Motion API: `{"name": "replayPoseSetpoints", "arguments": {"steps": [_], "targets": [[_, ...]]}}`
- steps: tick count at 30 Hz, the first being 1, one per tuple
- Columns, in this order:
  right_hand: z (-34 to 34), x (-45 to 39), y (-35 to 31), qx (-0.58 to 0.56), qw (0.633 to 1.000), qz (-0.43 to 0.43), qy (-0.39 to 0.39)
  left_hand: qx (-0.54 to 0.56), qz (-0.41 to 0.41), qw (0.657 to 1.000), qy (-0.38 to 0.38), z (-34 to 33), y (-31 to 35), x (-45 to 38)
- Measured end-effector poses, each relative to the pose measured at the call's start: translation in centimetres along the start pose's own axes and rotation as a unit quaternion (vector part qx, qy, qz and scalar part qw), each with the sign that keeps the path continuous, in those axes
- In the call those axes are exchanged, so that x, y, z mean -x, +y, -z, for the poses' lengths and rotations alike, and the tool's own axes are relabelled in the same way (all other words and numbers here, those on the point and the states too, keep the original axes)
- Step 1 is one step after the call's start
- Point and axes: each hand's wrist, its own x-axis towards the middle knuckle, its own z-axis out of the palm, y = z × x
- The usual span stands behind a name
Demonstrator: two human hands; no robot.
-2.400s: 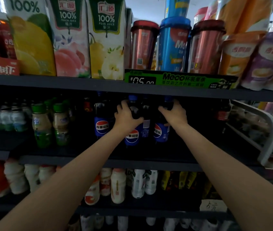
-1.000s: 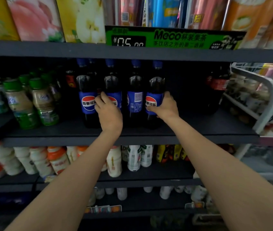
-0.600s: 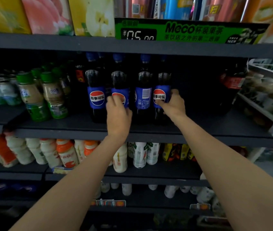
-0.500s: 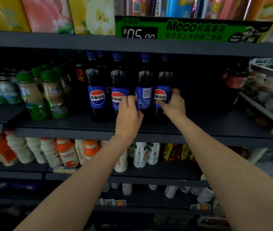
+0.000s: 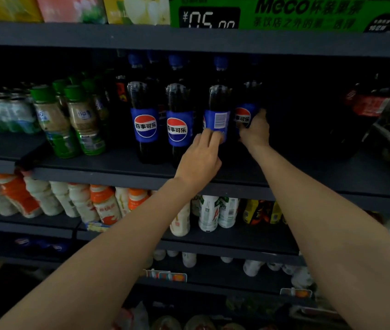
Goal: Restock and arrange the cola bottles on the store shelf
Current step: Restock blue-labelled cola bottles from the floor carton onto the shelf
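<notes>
A dark store shelf (image 5: 122, 166) carries four cola bottles upright in a row. The left hand (image 5: 200, 160) grips the third bottle (image 5: 217, 108) low on its label, barcode facing out. The right hand (image 5: 256, 129) wraps around the fourth bottle (image 5: 245, 115), farthest right.

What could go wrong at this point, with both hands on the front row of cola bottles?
The left hand grips the third bottle low while its barcode faces out; twisting it could knock the second bottle, which stands close beside it. The right hand holds the fourth bottle, which could tip as it is shifted. The front bottles stand fairly near the shelf edge, so a toppled one might roll off.
</notes>
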Motion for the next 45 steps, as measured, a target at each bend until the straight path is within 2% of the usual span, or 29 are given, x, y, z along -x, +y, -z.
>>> {"name": "replayPoseSetpoints", "arguments": {"steps": [9,17,20,23,26,29,33,38,42,43,45], "targets": [[-1.0,-2.0,0.6,0.02,1.0,-0.009,-0.017,-0.007,0.004,1.0,-0.028,0.1,-0.7,0.3],[-1.1,-1.2,0.9,0.058,0.997,-0.053,-0.009,-0.009,0.015,0.998,-0.055,0.3,-0.3,0.4],[-0.3,1.2,0.9,0.026,0.996,-0.001,0.085,0.002,0.028,0.998,-0.058,0.6,0.0,0.6],[0.3,4.5,-0.8,-0.099,0.976,0.066,0.183,0.035,0.056,0.997,-0.036,1.3,-0.2,1.1],[-0.5,8.8,-3.7,-0.188,0.946,0.177,0.198,0.048,0.072,0.996,0.014,2.7,-1.0,2.9],[-3.2,13.6,-6.6,-0.203,0.935,0.27,0.107,0.009,0.067,0.997,0.023,4.5,-3.4,5.3],[-8.8,19.0,-9.7,-0.137,0.919,0.369,-0.008,-0.076,0.136,0.987,0.03,8.1,-9.2,10.7],[-19.9,27.4,-14.1,-0.093,0.894,0.402,-0.177,-0.102,0.248,0.963,0.023,16.5,-18.8,19.9],[-30.7,35.5,-18.5,-0.017,0.851,0.398,-0.342,-0.146,0.357,0.923,-0.001,24.1,-27.3,28.4],[-33.5,37.6,-19.7,0.003,0.836,0.394,-0.382,-0.146,0.389,0.909,-0.022,25.8,-29.6,30.7],[-38.7,41.4,-21.9,0.058,0.794,0.388,-0.464,-0.152,0.464,0.865,-0.115,29.0,-34.2,35.3]]}}
